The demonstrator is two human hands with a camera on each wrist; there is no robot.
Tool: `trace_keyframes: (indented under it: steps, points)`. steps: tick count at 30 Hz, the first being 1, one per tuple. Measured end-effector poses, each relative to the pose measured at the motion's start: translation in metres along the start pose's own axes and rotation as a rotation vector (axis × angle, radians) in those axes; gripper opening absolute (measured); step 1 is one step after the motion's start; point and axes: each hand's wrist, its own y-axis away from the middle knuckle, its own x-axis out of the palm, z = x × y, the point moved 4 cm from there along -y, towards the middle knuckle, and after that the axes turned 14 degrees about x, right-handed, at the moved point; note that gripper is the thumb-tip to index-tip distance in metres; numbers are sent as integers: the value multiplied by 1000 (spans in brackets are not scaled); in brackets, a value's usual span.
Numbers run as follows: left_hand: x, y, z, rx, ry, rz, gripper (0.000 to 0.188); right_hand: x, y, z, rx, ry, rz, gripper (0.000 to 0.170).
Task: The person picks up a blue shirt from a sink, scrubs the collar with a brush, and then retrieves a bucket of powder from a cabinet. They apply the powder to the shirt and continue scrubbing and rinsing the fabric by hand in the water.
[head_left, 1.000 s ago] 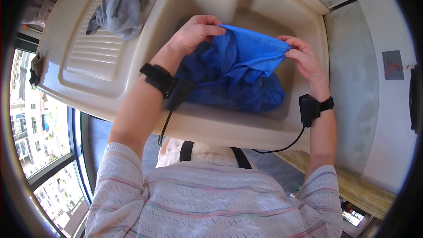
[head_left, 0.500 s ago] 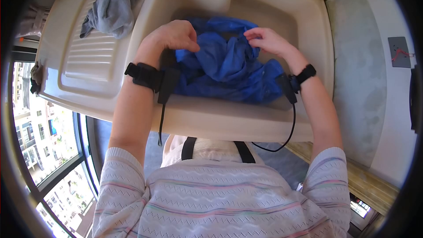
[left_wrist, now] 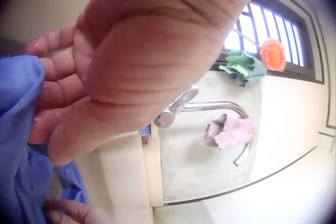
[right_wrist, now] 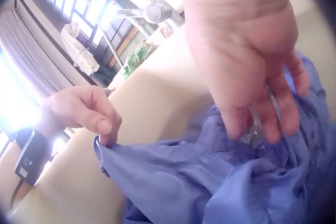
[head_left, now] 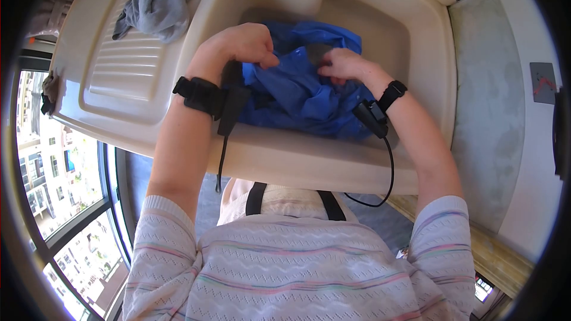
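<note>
A wet blue garment (head_left: 291, 98) lies bunched in the beige sink (head_left: 431, 65), with water showing among its folds. My left hand (head_left: 247, 43) pinches an edge of it between thumb and fingers on the left side; in the right wrist view that edge is lifted, and the cloth slopes down from it. On the other side, my right hand (head_left: 351, 65) hangs over the garment with its fingers loosely bent downward. Their tips are at the wet folds in the right wrist view, with no cloth pinched between them.
A grey cloth (head_left: 157, 9) lies on the ribbed washboard (head_left: 122, 77) left of the basin. In the left wrist view, a chrome faucet (left_wrist: 165, 118) stands behind the sink, a pale pink cloth (left_wrist: 231, 132) around its spout. A wall (head_left: 488, 101) borders the right side.
Both hands held a stretched edge of the garment up high; it then dropped into the sink. The left hand now pinches an edge, and the right hand has moved in lower over the folds.
</note>
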Motion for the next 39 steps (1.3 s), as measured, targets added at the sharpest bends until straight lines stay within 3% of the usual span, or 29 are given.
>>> trace_keyframes:
  steps: [2, 3, 5, 6, 8, 12, 15, 16, 18, 21, 25, 30, 35, 38, 39]
  points:
    - [3, -2, 2, 4, 21, 1, 28, -10, -11, 6, -346, 6, -647, 43]
    - [3, -2, 0, 11, 41, 2, 28, -6, -16, 9, -350, 7, -645, 43]
    - [2, 0, -3, -5, 45, -3, 27, -1, -22, 23, -616, -143, -564, 46]
    - [1, 1, -3, -17, 49, -9, 27, -2, -19, 27, -619, -142, -564, 46]
    - [2, 1, 0, -18, 73, -10, 25, 0, -18, 29, -464, -149, -342, 42]
    - [5, -2, 8, -44, 159, -44, 27, -12, 4, 25, -455, -221, -291, 31]
    - [5, -1, 9, -93, 237, -141, 40, -26, 31, 23, -574, -513, -231, 14]
    - [5, 0, 7, -94, 236, -146, 40, -29, 39, 24, -577, -509, -233, 14]
    - [7, -1, 1, -79, 325, -122, 46, -37, 59, 25, -754, -609, -253, 15]
    - [7, -3, -8, -26, 398, -98, 39, -41, 79, 24, -785, -610, -282, 12]
    - [3, -6, -8, 44, 422, -123, 32, -43, 89, 18, -765, -639, -272, 8]
    - [-10, -5, -10, 172, 388, -398, 23, -41, 82, 10, -682, -551, -280, 8]
    - [-14, -5, -11, 143, 297, -432, 24, -38, 94, 13, -607, -704, -243, 23]
    - [-14, -6, -8, 129, 284, -426, 25, -35, 101, 15, -632, -719, -262, 20]
    - [-16, -5, -10, 162, 164, -464, 26, -33, 101, 13, -598, -668, -257, 15]
